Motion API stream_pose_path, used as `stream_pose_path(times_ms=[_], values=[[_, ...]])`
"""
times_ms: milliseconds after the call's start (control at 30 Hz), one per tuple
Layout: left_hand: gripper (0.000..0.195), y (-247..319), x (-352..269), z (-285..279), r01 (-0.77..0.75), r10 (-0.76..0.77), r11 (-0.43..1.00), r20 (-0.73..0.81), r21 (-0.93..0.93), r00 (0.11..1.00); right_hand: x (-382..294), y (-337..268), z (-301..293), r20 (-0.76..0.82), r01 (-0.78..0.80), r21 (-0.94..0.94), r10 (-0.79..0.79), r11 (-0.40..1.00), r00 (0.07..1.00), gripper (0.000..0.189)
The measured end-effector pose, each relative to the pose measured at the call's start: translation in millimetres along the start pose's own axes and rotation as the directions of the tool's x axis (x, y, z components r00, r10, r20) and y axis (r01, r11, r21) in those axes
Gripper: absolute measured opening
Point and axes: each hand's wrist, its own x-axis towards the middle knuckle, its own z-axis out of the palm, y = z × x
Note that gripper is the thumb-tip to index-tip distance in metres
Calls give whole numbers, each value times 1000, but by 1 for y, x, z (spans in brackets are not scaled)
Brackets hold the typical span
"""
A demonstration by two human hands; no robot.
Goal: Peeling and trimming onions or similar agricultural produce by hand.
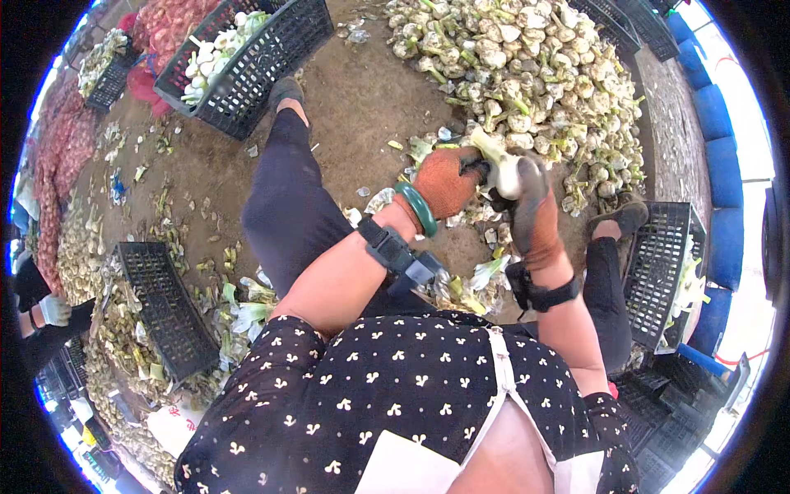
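Before me a pale garlic bulb with a short, thick stem is held between my two hands. My left hand, in an orange work glove with dark fingers, grips its left side. My right hand, in a similar glove with a dark palm, closes on it from the right and looks slightly blurred. Whether a tool is hidden in the right fist I cannot tell. Just beyond the hands lies a large heap of untrimmed garlic bulbs. Loose peelings and leaves cover the ground beneath my forearms.
A black plastic crate holding cleaned white garlic stands front left. Another crate with leaves is by my right foot; a dark crate sits left. Red mesh sacks line the far left, near another person's gloved hand. Blue barrels edge the right.
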Motion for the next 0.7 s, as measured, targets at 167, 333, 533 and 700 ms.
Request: stream_pose_path(times_ms=[167, 333, 533, 700], values=[[27, 10, 1, -6, 79, -83, 934, 3, -348, 997, 6, 0, -4, 312, -610, 479, 527, 631, 790, 44], [29, -7, -8, -8, 215, -185, 831, 109, -513, 977, -2, -17, 9, 394, -570, 394, 428, 721, 814, 52], [20, -9, -3, 21, 197, -283, 775, -51, -601, 958, -16, -2, 2, 138, -95, 265, 60, 960, 989, 41], [17, 15, -10, 11, -234, 230, 972, -204, 4, 951, -6, 27, 1, 178, 128, -138, -102, 982, 979, 32]])
